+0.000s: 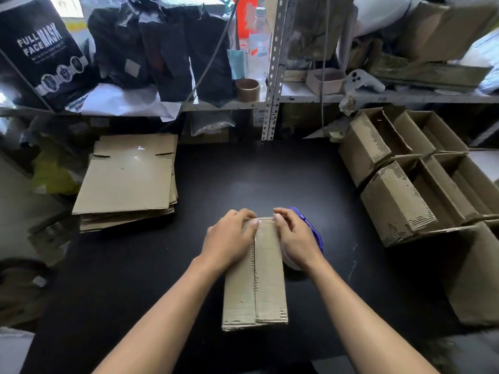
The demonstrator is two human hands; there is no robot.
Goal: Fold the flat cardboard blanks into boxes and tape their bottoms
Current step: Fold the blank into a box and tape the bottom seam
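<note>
A folded cardboard box (267,287) lies bottom-up in the middle of the black table (243,179), its two flaps meeting along a centre seam. My left hand (229,238) holds the box's far left end, with the fingers bent over the far edge and the thumb on the seam. My right hand (294,236) is at the far right end, fingers curled at the edge, gripping a blue and white tape dispenser (314,230) that shows beside and under the palm. A strip of clear tape seems to lie at the far edge, between the thumbs.
A stack of flat cardboard blanks (129,179) lies at the left of the table. Several folded open boxes (397,201) stand on the right. A cluttered metal shelf (297,97) with black bags, a tape core and bottles runs along the back.
</note>
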